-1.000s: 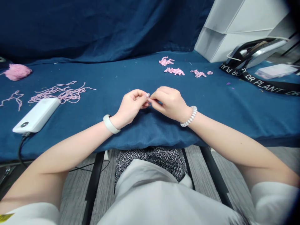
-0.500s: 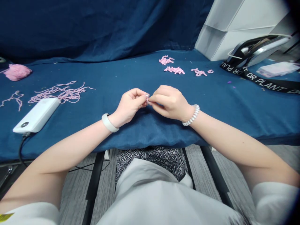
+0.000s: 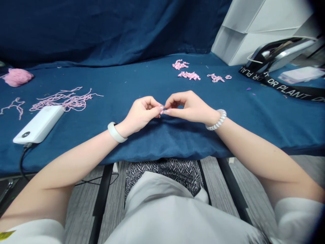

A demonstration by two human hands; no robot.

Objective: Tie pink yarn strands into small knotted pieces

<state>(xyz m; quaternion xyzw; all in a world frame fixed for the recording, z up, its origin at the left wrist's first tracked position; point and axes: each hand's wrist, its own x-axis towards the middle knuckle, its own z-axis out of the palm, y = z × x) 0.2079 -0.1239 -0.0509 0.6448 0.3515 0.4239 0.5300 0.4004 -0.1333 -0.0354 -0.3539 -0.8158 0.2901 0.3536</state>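
A small bit of pink yarn (image 3: 161,112) shows between my fingertips, mostly hidden by them. My left hand (image 3: 143,113) pinches it between thumb and forefinger. From the other side, my right hand (image 3: 190,106) has its thumb and forefinger tips closed at the same bit, the other fingers bent behind. Both hands are just above the near part of the blue cloth (image 3: 122,101). To the left lies a loose bundle of cut pink yarn strands (image 3: 68,100). Small pink yarn pieces (image 3: 189,75) lie in little heaps beyond my right hand.
A white power bank (image 3: 40,125) with a black cable lies at left, near shorter strands (image 3: 15,107) and a pink yarn ball (image 3: 18,77). White boxes (image 3: 254,34) stand at back right, beside a black lettered strap (image 3: 284,88) and a clear case (image 3: 302,74).
My right hand has turned and its wrist has shifted to the right, opening a gap between its thumb and forefinger behind the tips. My left hand stays nearly in place, still pinching.
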